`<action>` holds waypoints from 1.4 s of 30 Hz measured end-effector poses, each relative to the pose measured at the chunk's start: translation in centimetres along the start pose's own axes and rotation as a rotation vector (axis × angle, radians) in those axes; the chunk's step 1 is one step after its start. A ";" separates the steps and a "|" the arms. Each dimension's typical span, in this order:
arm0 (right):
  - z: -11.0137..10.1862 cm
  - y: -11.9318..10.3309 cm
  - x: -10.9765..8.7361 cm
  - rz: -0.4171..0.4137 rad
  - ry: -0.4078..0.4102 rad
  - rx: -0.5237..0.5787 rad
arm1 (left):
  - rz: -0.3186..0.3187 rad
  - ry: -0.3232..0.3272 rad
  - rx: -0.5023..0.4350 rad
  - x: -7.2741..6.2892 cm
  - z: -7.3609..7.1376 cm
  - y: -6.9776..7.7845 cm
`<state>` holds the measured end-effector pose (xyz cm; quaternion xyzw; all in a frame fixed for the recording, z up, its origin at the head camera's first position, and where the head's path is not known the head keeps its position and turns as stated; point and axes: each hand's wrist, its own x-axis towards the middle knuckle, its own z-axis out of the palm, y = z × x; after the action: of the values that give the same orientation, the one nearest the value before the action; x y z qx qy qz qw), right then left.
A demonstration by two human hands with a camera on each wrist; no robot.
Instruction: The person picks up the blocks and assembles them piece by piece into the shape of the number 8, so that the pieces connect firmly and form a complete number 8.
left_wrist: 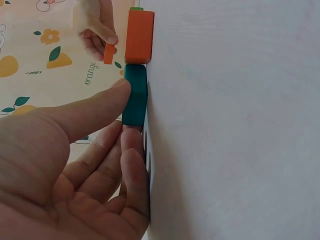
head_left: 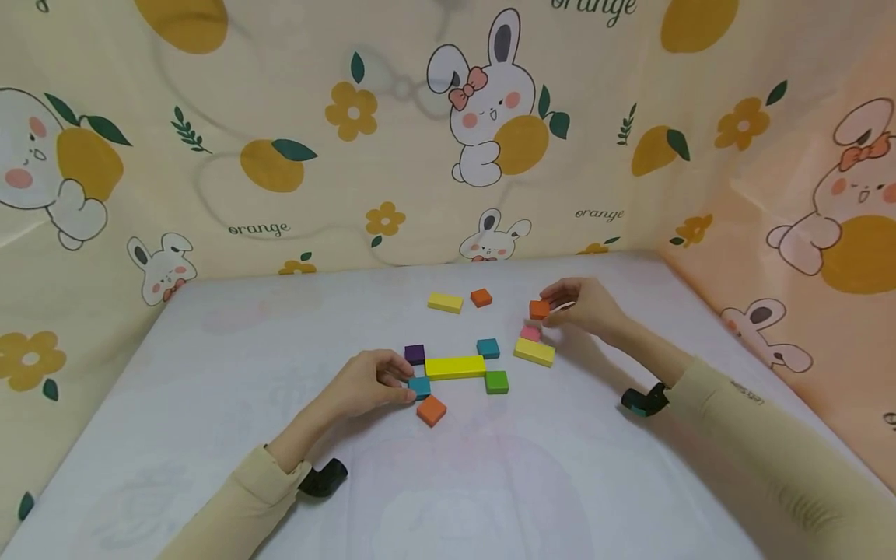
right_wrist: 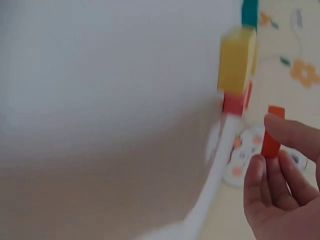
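Observation:
My left hand (head_left: 367,381) pinches a teal block (head_left: 419,388) between thumb and fingers at the near left corner of a long yellow block (head_left: 455,368). In the left wrist view this teal block (left_wrist: 135,95) stands on the table, close to an orange block (left_wrist: 139,37). Raised off the table, my right hand (head_left: 584,306) pinches another orange block (head_left: 539,309), seen too in the right wrist view as a thin orange piece (right_wrist: 273,132). Below it in the head view lie a pink block (head_left: 530,333) and a yellow block (head_left: 535,351).
Around the long yellow block's other corners sit a purple block (head_left: 414,355), a teal block (head_left: 488,348) and a green block (head_left: 497,382). Farther back lie a yellow block (head_left: 445,302) and an orange block (head_left: 481,297). A patterned cloth wall (head_left: 406,171) rises behind the white table (head_left: 280,334).

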<state>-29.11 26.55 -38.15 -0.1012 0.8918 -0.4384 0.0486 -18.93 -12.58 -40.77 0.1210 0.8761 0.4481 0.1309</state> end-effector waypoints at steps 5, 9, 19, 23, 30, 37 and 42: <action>0.9 -1.0 -2.0 -0.028 0.015 0.025 | 0.006 -0.005 0.002 0.0 -0.1 -0.1; 1.6 -1.5 -3.3 -0.045 0.001 0.044 | 0.003 -0.012 0.000 0.0 -0.1 -0.1; 3.7 -2.7 -5.6 -0.140 -0.037 0.083 | -0.001 -0.006 -0.008 0.0 -0.1 0.0; 4.3 -3.4 -6.2 -0.174 -0.039 0.099 | -0.006 -0.006 -0.012 0.1 -0.1 -0.1; 5.4 -3.8 -7.3 -0.162 -0.075 0.123 | 0.010 -0.011 -0.005 0.1 -0.2 -0.2; 6.1 -3.9 -8.7 -0.114 -0.091 0.133 | 0.012 -0.011 -0.001 0.1 -0.2 -0.2; 6.6 -4.3 -10.0 -0.048 -0.104 0.138 | 0.019 -0.015 -0.008 0.1 -0.1 -0.3</action>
<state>-17.57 21.08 -38.80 -0.1418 0.8530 -0.4939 0.0910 -19.14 -12.83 -40.98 0.1322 0.8720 0.4519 0.1339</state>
